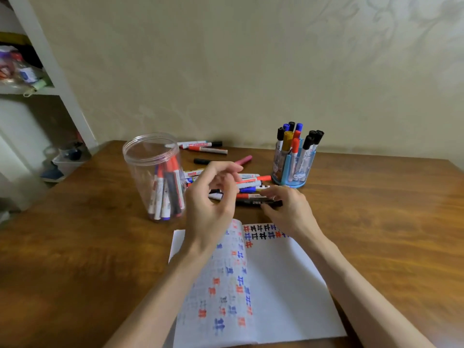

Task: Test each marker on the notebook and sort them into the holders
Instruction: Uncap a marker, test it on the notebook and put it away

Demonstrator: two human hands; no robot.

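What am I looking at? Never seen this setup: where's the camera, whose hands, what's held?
No robot: a person's two bare hands, filmed by one wide-angle camera on their head, looking down. On the wooden table lies an open notebook with test marks, behind it a pile of loose markers, a clear jar and a blue holder, both with markers inside. The right hand grips a black marker at the pile's near edge; the left hand hovers beside it, fingers loosely curled, apparently empty.

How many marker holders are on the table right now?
2: the clear jar left of the loose marker pile, the blue holder right of it.
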